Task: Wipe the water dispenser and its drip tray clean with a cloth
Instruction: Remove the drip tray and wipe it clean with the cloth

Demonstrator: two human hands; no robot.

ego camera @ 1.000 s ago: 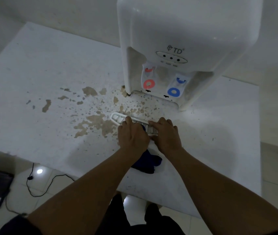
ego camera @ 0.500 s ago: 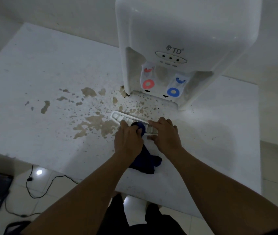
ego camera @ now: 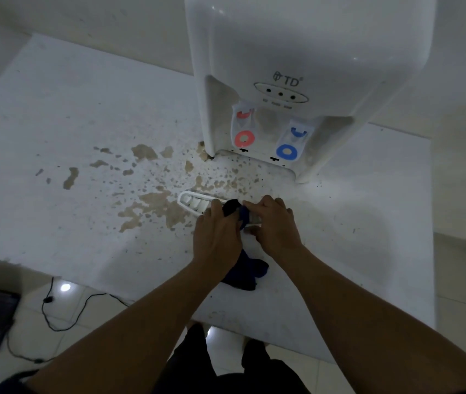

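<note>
cloth (ego camera: 233, 208) shows more now than a second ago: a dark blue wad that was hidden under the left hand (ego camera: 217, 236) has come up between the two hands and sits bunched on the slotted drip tray (ego camera: 195, 202), its tail trailing back under the left wrist toward the table's near edge. the left hand has slid a little toward the person and its fingers curl over the wad, pressing it onto the grille. the right hand (ego camera: 276, 227) has barely moved; its fingers bend over the tray's right end and seem to pin it, though whether the thumb hooks under the rim cannot be told. the tray lies flat on the white table (ego camera: 55, 115), out of its slot and just in front of the water dispenser (ego camera: 297, 52), with brown spill stains (ego camera: 155, 206) touching its left end. this reads as the tray-wiping step under way, with the left slots still uncovered and the dispenser body yet to be wiped.

readable marks: "td" with a small logo above the indicator panel. the red tap lever (ego camera: 244, 139) and blue tap lever (ego camera: 286, 151) carry no legible words; the tiny print under the three lights is too small to read.
</note>
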